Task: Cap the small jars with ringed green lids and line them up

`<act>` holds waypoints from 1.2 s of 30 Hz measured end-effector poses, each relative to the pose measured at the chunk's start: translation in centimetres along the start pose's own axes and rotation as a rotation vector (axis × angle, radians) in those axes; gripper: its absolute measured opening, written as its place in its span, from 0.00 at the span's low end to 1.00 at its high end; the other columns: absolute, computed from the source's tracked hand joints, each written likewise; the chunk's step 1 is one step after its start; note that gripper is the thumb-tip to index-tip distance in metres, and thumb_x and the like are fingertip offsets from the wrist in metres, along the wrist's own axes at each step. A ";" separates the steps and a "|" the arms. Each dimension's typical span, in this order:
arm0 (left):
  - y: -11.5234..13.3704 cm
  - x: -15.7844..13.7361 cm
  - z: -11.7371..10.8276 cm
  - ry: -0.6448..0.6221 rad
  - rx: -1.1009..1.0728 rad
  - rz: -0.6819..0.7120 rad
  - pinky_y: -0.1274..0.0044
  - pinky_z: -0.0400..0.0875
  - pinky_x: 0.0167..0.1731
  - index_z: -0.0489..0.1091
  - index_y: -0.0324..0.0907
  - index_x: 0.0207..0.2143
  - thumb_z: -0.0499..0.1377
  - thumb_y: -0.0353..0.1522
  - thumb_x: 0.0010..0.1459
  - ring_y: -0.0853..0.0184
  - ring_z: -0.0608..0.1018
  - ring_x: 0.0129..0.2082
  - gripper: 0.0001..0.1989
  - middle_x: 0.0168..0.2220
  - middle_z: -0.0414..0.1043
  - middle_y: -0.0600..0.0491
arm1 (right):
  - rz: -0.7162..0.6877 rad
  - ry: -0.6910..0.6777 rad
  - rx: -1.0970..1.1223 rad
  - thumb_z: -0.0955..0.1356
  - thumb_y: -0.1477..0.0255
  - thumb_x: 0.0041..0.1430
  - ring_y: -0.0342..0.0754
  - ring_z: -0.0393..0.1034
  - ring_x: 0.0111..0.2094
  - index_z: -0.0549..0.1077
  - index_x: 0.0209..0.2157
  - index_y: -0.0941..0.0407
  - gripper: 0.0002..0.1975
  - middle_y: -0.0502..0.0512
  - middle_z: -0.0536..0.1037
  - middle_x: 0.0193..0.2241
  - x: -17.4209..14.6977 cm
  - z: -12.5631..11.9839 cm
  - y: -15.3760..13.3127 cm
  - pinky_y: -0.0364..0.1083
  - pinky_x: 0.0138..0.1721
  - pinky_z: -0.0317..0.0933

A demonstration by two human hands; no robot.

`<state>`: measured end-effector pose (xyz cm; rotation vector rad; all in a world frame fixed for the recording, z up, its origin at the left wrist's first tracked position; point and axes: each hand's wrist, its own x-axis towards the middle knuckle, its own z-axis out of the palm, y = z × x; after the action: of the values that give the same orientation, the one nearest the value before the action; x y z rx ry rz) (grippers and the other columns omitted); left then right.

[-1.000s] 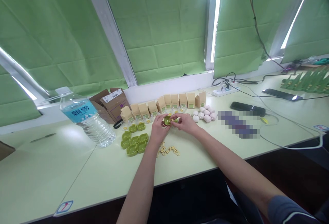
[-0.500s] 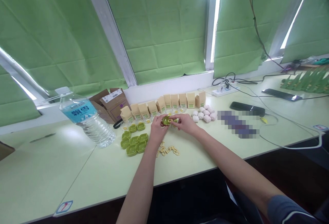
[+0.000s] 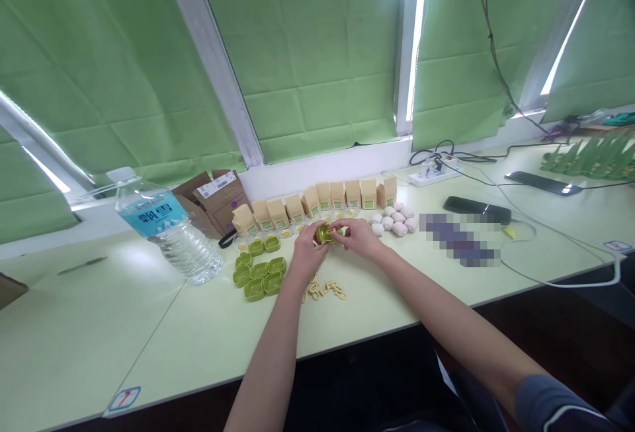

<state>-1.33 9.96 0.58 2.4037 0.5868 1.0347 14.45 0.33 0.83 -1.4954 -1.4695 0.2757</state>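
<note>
A small olive-green cup (image 3: 323, 233), its hollow side turned up towards me, is gripped in the curled fingers of my left hand (image 3: 307, 247). From the other side, my right hand (image 3: 358, 237) reaches in with thumb and forefinger pinched at the cup's rim. Whatever lies between those fingertips is too small and hidden to make out. Just below my hands lies a loose pile of yellow plastic clasps (image 3: 335, 290). Several matching green cups (image 3: 258, 271) stand grouped to the left of my left forearm.
Kraft-paper pouches (image 3: 337, 195) with clear lower parts line the back. White and pinkish egg-shaped pieces (image 3: 398, 228) cluster to the right. A large water bottle (image 3: 171, 233) and cardboard box (image 3: 218, 200) stand left. Phones (image 3: 477, 210), cables and a power strip (image 3: 434, 172) lie right.
The green cup has tipped so that its hollow shows more. The yellow loop seen at my right fingertips is now hidden. Both hands have barely moved.
</note>
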 end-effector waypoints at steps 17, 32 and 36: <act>-0.4 -0.1 0.2 -0.014 -0.023 0.075 0.75 0.72 0.39 0.68 0.46 0.53 0.59 0.21 0.51 0.67 0.75 0.39 0.27 0.48 0.73 0.51 | -0.030 0.058 -0.004 0.69 0.69 0.59 0.39 0.71 0.17 0.80 0.36 0.53 0.07 0.47 0.82 0.30 0.1 0.1 0.1 0.39 0.26 0.65; -0.2 0.0 -0.1 0.019 -0.045 0.147 0.76 0.71 0.35 0.69 0.44 0.49 0.61 0.21 0.49 0.69 0.74 0.36 0.24 0.44 0.73 0.51 | -0.020 0.058 0.102 0.70 0.65 0.58 0.41 0.72 0.15 0.83 0.35 0.51 0.09 0.48 0.83 0.33 -0.2 0.6 0.3 0.39 0.20 0.65; -0.3 0.0 0.0 0.032 -0.055 0.179 0.74 0.73 0.38 0.70 0.44 0.49 0.61 0.20 0.49 0.69 0.74 0.36 0.24 0.43 0.71 0.50 | 0.001 0.057 0.096 0.70 0.65 0.58 0.41 0.73 0.16 0.83 0.34 0.51 0.09 0.48 0.83 0.32 -0.2 0.7 0.3 0.38 0.19 0.65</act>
<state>-1.39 10.19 0.45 2.4292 0.3532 1.1491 14.11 0.58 0.18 -1.4157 -1.3911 0.2978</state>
